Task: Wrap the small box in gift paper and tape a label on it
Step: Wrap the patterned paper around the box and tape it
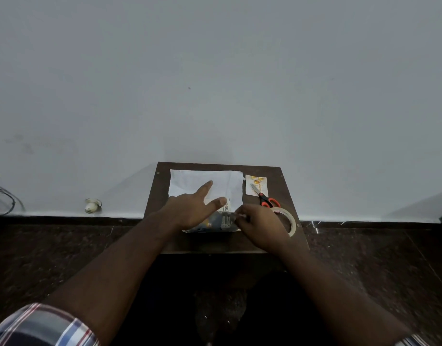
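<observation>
On a small dark wooden table (160, 196) set against a pale wall, a sheet of white gift paper (205, 181) lies spread flat, white side up. The small box (223, 219) sits on the near edge of that sheet, partly hidden between the two hands; printed lettering shows on its far end.

The left hand (192, 208) rests flat over the paper and the left part of the box, fingers straight and spread, forefinger pointing away across the sheet, thumb lying along the box's far edge. It grips nothing.

The right hand (258, 224) is curled just beside the box's right end, fingertips pinching a small pale edge there; whether that is a paper flap or a strip of tape cannot be told.

A roll of clear tape (291, 222) lies just behind the right hand. Beyond it, red-handled scissors (263, 197) rest with their blades across a label (256, 184) printed with yellow shapes, which sits just right of the paper.
</observation>
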The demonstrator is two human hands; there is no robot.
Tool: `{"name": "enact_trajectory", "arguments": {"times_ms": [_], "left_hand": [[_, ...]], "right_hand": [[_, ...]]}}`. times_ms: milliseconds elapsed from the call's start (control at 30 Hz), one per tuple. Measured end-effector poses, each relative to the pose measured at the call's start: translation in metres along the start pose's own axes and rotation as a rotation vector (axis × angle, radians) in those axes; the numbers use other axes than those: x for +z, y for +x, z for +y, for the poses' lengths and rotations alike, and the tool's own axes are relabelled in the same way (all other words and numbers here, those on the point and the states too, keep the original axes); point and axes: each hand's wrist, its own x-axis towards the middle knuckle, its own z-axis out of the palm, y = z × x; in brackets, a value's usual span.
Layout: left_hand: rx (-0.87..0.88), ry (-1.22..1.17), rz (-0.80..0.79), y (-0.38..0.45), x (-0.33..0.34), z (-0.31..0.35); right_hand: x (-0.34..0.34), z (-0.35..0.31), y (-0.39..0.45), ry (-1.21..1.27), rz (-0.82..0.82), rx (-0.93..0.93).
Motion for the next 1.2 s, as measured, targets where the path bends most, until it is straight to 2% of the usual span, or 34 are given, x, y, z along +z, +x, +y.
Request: {"name": "enact_trajectory", "arguments": {"times_ms": [133,300,467,867,933,1033,1100,1200], "left_hand": [[0.021,0.074,-0.031,0.009,-0.009,-0.005],[0.022,0.02,0.048,0.025,-0.008,-0.017],[0.044,0.039,0.062,0.032,-0.003,-0.02],[0.041,-0.167,0.121,0.048,0.009,-0.045],[0.035,-0.139,0.144,0.048,0.01,-0.045],[0.011,-0.029,0.207,0.042,0.011,-0.043],[0.004,0.026,0.236,0.036,0.011,-0.04],[0.017,0.1,0.279,0.031,0.013,-0.035]], "right_hand": [[-0.004,0.003,0.028,0.03,0.038,0.093],[0.001,0.01,0.048,0.035,-0.014,0.176],[0.007,0.015,0.053,0.03,-0.01,0.227],[0.007,0.024,0.058,0.035,0.019,0.283],[-0.001,0.021,0.066,0.0,0.064,0.245],[-0.01,0.005,0.09,-0.041,0.175,0.076],[-0.01,-0.006,0.109,-0.197,0.148,-0.02],[-0.004,-0.012,0.132,-0.44,0.01,-0.067]]}}
